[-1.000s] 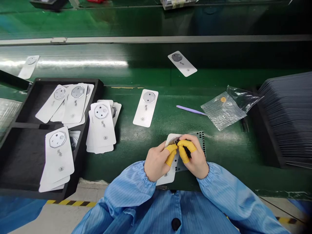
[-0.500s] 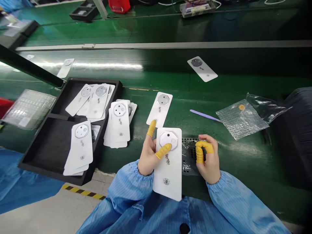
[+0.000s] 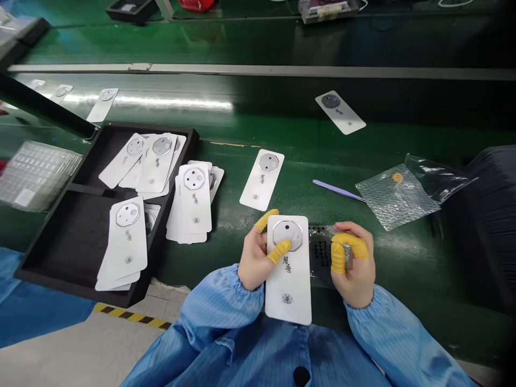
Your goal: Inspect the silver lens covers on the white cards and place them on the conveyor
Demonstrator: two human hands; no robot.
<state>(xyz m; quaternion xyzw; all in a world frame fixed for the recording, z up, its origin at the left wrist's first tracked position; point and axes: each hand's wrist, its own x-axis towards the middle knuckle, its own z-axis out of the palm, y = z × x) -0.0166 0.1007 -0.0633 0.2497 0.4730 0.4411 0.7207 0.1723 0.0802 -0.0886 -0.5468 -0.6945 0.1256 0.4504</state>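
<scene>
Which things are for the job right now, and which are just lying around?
Seems part of the job:
- white panel, in the left hand
- black-dotted sheet, by the right hand
- probably the stacked matching panels

Seems just lying about:
- purple tool, untouched
- bubble-wrap piece
- clear plastic pack, far left

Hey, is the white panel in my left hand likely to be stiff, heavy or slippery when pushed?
Probably fairly stiff: the white panel looks flat, though gripped near one side. Likely light for its size, since only the left hand holds it. Its smooth-looking face may be somewhat slippery.
</scene>
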